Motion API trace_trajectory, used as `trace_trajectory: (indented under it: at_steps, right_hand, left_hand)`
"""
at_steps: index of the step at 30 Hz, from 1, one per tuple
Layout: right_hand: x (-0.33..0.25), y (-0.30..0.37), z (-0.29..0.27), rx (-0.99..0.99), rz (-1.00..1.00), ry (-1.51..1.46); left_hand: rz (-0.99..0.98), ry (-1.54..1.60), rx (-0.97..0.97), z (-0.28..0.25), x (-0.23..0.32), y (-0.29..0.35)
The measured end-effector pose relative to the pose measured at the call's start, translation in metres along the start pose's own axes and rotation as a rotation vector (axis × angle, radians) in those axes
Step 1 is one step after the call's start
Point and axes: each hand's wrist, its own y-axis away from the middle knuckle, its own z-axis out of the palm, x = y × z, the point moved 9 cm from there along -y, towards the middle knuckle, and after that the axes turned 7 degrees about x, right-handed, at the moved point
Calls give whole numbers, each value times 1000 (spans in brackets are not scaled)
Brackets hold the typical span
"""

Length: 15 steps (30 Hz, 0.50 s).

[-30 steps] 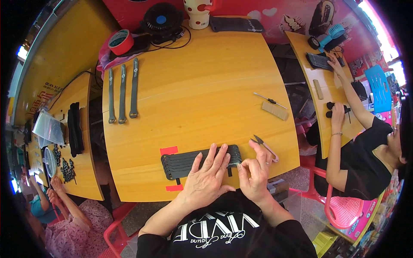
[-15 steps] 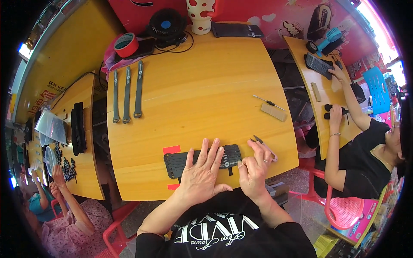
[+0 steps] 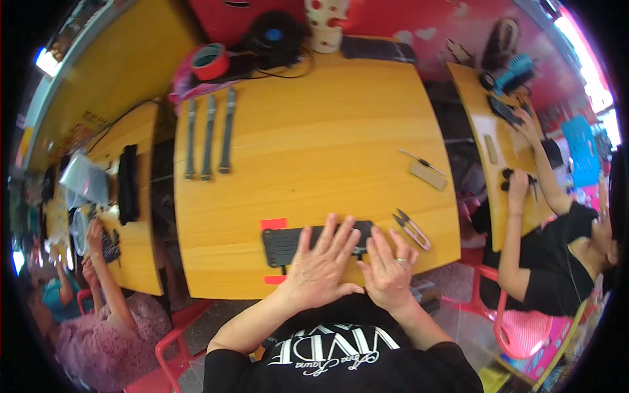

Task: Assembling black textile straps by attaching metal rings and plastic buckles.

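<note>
A flat row of black straps (image 3: pixel 278 247) lies side by side near the front edge of the wooden table (image 3: pixel 314 144). Pressed flat across their middle is my left hand (image 3: pixel 320 267), its fingers spread. My right hand (image 3: pixel 390 274) rests on the right end of the row, fingers stretched out and fingertips touching the straps. The hands hide much of the row's middle and right end. Red tape (image 3: pixel 274 223) shows at the row's upper left, with another piece below. Thread snips (image 3: pixel 414 230) with pale handles lie just beyond my right hand.
Three dark straps (image 3: pixel 208 141) lie apart at the far left. A thin pointed tool (image 3: pixel 422 160) and a tan block (image 3: pixel 427 175) sit at right. Along the back stand a tape roll (image 3: pixel 210 63), a black fan (image 3: pixel 272 39) and a spotted cup (image 3: pixel 326 26). People work at both side tables.
My right hand has gone from a curled pinch at the strap row's right end to lying flatter, fingers extended over it. The whole view has shifted slightly; my left hand stays on the straps.
</note>
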Motion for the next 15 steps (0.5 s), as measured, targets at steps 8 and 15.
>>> trace_trajectory:
  at_steps: [8,15]
  right_hand:
    - [5,8,-4,105,-44,-16]
    - [2,9,-12,238,-18,-60]
  left_hand:
    - [-206,-40,477,-81,-48,-1]
    - [-658,-811,491,-110,-193,-13]
